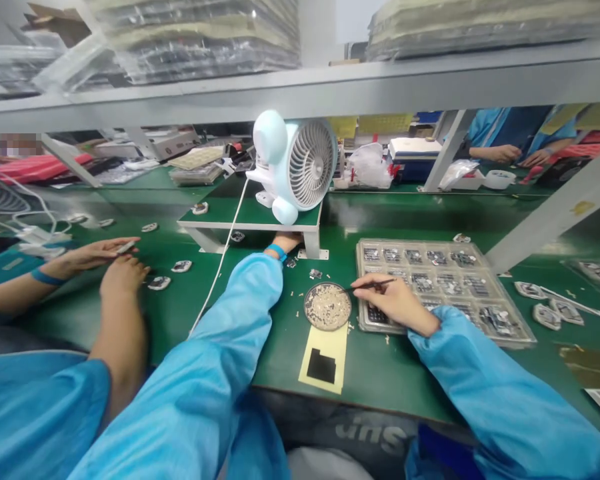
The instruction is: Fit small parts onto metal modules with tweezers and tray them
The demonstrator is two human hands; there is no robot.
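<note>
R grip (391,300) near-closed round blk tweezers (383,283), tip at dish (326,329)

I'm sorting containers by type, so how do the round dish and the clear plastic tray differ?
The dish is circular, the tray rectangular. The dish is much smaller than the tray. The dish holds small pale pieces loose in one space; the tray holds larger dark and silvery parts in separate compartments. Both rest on the green tabletop.
</note>
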